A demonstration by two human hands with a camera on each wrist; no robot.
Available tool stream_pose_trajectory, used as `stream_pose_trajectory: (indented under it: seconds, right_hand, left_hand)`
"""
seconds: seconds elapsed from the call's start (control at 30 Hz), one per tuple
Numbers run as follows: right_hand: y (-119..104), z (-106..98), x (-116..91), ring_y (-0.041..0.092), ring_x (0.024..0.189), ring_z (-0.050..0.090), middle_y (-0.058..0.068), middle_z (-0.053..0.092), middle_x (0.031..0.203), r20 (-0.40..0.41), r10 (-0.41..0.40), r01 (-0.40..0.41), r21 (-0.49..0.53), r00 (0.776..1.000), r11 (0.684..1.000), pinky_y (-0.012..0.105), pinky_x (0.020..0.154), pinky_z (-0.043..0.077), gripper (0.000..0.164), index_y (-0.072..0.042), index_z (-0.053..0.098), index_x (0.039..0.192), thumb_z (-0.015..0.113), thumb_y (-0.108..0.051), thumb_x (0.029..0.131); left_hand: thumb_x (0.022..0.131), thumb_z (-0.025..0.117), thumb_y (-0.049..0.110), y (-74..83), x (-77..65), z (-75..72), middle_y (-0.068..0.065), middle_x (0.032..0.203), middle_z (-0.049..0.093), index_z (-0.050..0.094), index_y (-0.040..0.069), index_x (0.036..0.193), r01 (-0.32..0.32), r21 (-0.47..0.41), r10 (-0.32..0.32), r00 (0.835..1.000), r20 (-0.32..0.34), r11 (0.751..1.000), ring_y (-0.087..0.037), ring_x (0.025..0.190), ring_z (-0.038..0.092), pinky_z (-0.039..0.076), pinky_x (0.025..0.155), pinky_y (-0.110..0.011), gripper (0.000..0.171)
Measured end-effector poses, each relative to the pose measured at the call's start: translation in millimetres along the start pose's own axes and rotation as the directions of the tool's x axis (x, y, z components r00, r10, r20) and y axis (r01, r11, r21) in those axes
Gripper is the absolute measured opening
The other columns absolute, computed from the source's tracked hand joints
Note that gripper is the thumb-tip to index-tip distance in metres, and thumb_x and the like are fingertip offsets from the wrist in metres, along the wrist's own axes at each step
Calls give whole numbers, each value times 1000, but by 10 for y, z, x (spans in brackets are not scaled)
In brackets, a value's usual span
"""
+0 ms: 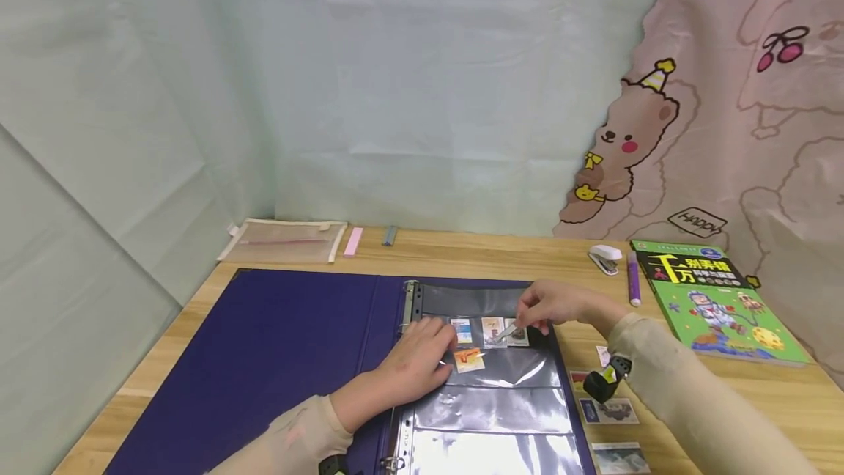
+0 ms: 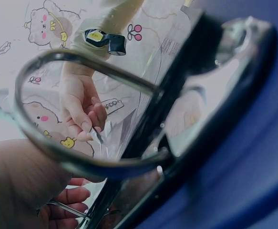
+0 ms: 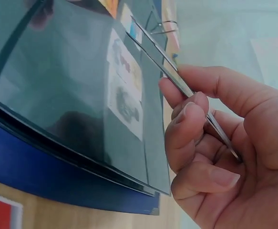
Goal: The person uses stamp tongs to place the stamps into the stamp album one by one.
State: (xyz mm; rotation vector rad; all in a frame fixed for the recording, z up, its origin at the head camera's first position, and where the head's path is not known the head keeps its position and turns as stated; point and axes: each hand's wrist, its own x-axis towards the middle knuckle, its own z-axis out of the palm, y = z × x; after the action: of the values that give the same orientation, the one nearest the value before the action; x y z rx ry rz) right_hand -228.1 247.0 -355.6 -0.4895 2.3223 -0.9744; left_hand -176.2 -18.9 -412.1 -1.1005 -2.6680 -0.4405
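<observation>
A blue ring binder (image 1: 303, 343) lies spread on the table, with a dark page of clear pockets (image 1: 491, 409) on its right side. Three stamps sit in a row in one pocket, the middle one pale (image 1: 491, 328). Below them is an orange stamp (image 1: 469, 362). My right hand (image 1: 560, 303) pinches metal tweezers (image 3: 172, 76), whose tips are spread a little over the stamps. My left hand (image 1: 415, 358) rests on the page beside the binder rings, fingers relaxed near the orange stamp. A large metal ring (image 2: 22, 95) partly covers the left wrist view.
Loose stamps (image 1: 609, 411) lie along the binder's right edge, under my right forearm. Farther right are a stapler (image 1: 604, 259), a purple marker (image 1: 634, 278) and a green book (image 1: 725, 314). Behind the binder lie a mesh pouch (image 1: 283, 240), a pink strip (image 1: 353, 241) and a grey strip (image 1: 390, 235).
</observation>
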Motion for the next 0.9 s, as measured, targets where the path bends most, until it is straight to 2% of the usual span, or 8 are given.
stream_pose_trajectory:
  seconds: [0.17,0.37,0.9]
  right_hand:
    - [26,62,35,5,46,47,-6,48,55,-5,-25,25,31,1000,999,16,42,30,25,11,57,76,64,-14,77]
    - [25,107,41,6,45,46,-6,48,52,-12,-31,31,-1,999,1000,16,40,28,23,7,58,73,64,-15,77]
    - [52,54,-20,5,45,46,-7,48,53,-16,-57,58,19,998,998,15,42,30,25,10,59,77,63,-14,77]
  left_hand:
    - [73,68,22,-4,-3,3,7,82,48,51,17,87,6,-1,-6,1000,12,1000,-9,76,40,32,69,-23,23]
    - [73,67,22,4,1,0,7,82,48,51,17,87,10,2,-10,1000,21,1000,-9,76,40,32,70,-23,22]
    - [74,68,25,9,-1,5,8,84,48,51,18,87,25,3,-25,999,33,1000,-9,79,41,35,72,-25,22]
